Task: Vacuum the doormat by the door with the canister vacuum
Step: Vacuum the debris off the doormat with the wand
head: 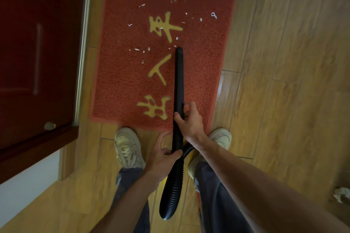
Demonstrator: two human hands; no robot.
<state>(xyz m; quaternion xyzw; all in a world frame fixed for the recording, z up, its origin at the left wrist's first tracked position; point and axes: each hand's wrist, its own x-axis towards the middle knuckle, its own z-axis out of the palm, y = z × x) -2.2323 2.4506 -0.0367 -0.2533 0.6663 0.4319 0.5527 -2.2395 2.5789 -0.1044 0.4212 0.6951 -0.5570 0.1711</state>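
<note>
Roughly halfway: doormat (123, 81) at 12 o'clock looks clean on its near half, paper scraps (136, 49) litter the far half past the wand (179, 81) tip, and left hand (162, 159) and right hand (189, 122) each keep a closed grip round the wand.

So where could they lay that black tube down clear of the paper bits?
Widest bare patch: the wooden floor right of the doormat. The mat's near end, around the lowest yellow character, looks scrap-free. Crowded: the far half, strewn with paper scraps, and between the shoes, where the hose hangs.
</note>
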